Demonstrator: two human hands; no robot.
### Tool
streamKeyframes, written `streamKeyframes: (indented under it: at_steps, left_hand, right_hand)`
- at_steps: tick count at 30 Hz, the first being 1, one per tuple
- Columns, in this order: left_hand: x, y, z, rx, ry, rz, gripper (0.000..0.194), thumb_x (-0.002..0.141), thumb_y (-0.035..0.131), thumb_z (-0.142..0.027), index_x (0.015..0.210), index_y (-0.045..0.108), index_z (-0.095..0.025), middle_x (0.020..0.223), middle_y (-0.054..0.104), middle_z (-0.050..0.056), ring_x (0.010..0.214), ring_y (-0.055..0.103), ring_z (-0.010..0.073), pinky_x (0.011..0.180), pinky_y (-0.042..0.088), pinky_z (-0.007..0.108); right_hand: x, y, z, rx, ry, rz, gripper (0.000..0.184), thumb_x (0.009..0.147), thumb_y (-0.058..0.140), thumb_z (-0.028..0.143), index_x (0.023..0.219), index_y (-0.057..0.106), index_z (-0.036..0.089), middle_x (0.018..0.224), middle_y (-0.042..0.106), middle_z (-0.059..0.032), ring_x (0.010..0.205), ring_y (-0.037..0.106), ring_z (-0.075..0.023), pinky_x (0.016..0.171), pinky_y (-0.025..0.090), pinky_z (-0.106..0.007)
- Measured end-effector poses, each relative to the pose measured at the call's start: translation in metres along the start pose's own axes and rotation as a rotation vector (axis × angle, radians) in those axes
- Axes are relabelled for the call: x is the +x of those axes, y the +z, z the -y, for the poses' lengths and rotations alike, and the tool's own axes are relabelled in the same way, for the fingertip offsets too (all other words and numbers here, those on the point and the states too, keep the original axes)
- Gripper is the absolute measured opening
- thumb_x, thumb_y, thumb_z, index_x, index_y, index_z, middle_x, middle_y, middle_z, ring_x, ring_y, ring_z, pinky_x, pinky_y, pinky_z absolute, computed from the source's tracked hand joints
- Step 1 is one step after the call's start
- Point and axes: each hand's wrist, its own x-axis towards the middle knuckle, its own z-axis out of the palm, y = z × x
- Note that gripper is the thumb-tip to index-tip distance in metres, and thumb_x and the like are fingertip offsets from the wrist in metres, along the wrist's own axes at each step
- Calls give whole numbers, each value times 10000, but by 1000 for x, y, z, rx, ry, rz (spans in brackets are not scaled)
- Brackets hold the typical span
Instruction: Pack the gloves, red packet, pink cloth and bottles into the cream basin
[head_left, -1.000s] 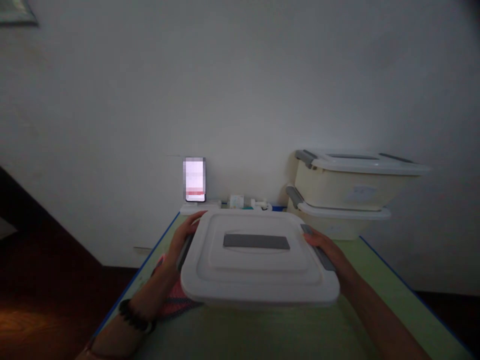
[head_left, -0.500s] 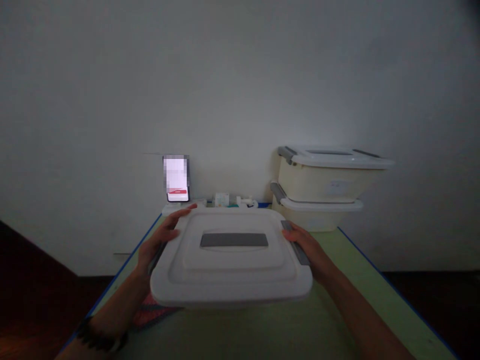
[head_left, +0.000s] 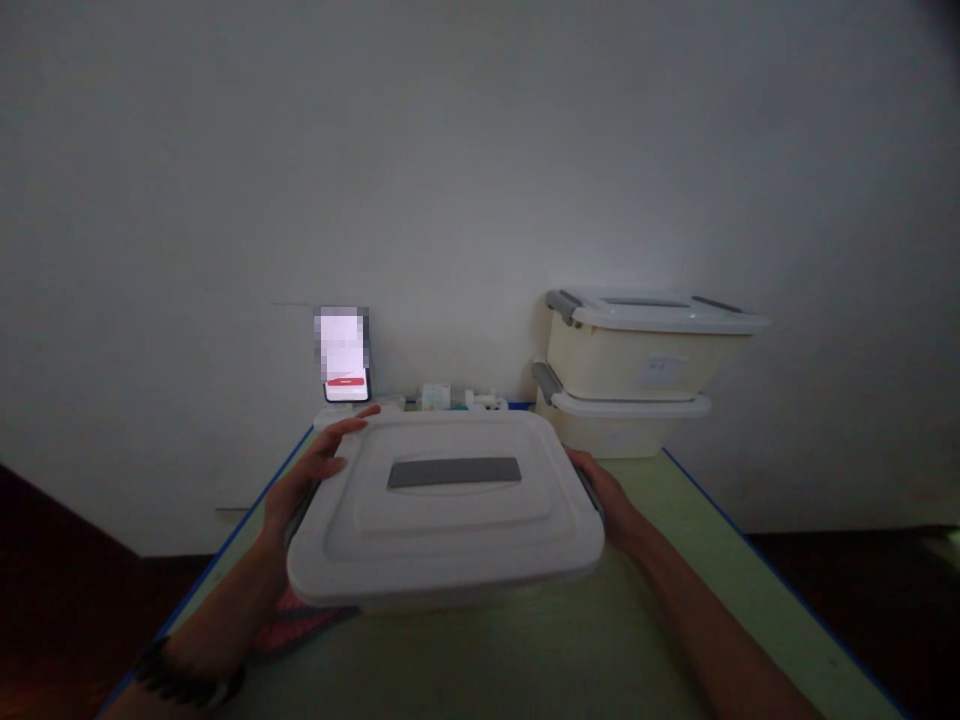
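A white lidded storage box (head_left: 450, 520) with a grey handle strip on its lid sits in front of me over the green table (head_left: 675, 560). My left hand (head_left: 311, 475) grips the box's left side, fingers curled over the lid edge at the grey latch. My right hand (head_left: 604, 495) grips the right side at the other latch. Both arms reach in from below, with a dark bead bracelet on the left wrist.
Two more cream lidded boxes (head_left: 637, 370) are stacked at the back right against the white wall. A lit phone (head_left: 343, 355) stands at the back left, small items (head_left: 454, 398) beside it. A pink cloth (head_left: 289, 625) lies under the box's left corner.
The box and both hands have shifted left and slightly lower in view as my head turned; the grip on both sides is unchanged.
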Motion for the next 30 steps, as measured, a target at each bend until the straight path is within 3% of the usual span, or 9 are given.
streamKeyframes:
  at_steps: [5,9,11,13,17,20,22,25,30]
  left_hand:
    - [6,-3,0,126,56,35,301,641,519,-223,905,658,-258,1346,502,-28,1267,391,311,921,452,398]
    - [13,-14,-4,350,135,112,268,618,564,-275,869,647,-235,1339,507,22,1280,359,348,983,386,442]
    - [14,-21,-8,486,203,176,260,662,577,-295,906,647,-243,1368,474,21,1298,335,335,1027,334,431]
    - [13,-23,-17,650,265,246,270,752,552,-330,1001,628,-260,1415,415,15,1313,320,307,1056,294,414]
    - [13,-7,-46,1048,295,383,326,834,502,-415,1120,568,-274,1422,405,26,1300,351,267,1069,275,400]
    - [19,20,-70,1294,152,649,443,792,553,-470,1193,534,-282,1418,414,28,1278,392,245,1055,299,374]
    - [23,36,-82,1423,94,698,535,715,637,-482,1192,543,-260,1410,424,50,1252,424,255,1036,318,365]
    - [25,50,-88,1479,67,650,549,655,695,-432,1152,570,-234,1316,522,68,1181,489,261,984,365,356]
    - [19,55,-80,1444,63,601,433,650,693,-402,1058,617,-276,1129,627,46,1019,575,270,862,429,353]
  right_hand:
    - [-4,-10,19,-273,-165,25,308,794,506,409,951,695,223,1084,677,-38,1074,563,-232,959,364,-376]
    - [-12,-14,30,-573,-320,-196,340,860,423,400,992,643,177,728,649,-37,694,592,-199,677,442,-319]
    - [-17,-10,38,-620,-365,-293,320,867,421,388,980,628,171,544,509,21,501,476,-157,517,378,-270]
    - [-22,0,50,-685,-459,-309,284,871,424,352,956,625,171,533,452,35,481,426,-140,483,342,-255]
    - [-28,25,86,-850,-638,12,232,863,456,250,1011,617,171,867,586,-53,789,545,-161,744,421,-297]
    - [-28,39,108,-946,-527,373,305,854,501,315,1119,584,190,1040,600,-71,919,560,-182,830,420,-324]
    - [-26,45,115,-1006,-454,510,351,827,546,345,1135,582,180,1103,594,-84,994,551,-206,876,406,-344]
    - [-20,51,115,-1042,-397,512,333,781,608,350,1060,611,169,1065,609,-83,994,546,-217,854,407,-340]
    - [-12,56,107,-1001,-374,468,347,751,631,458,958,595,182,965,610,-66,886,546,-210,731,408,-313]
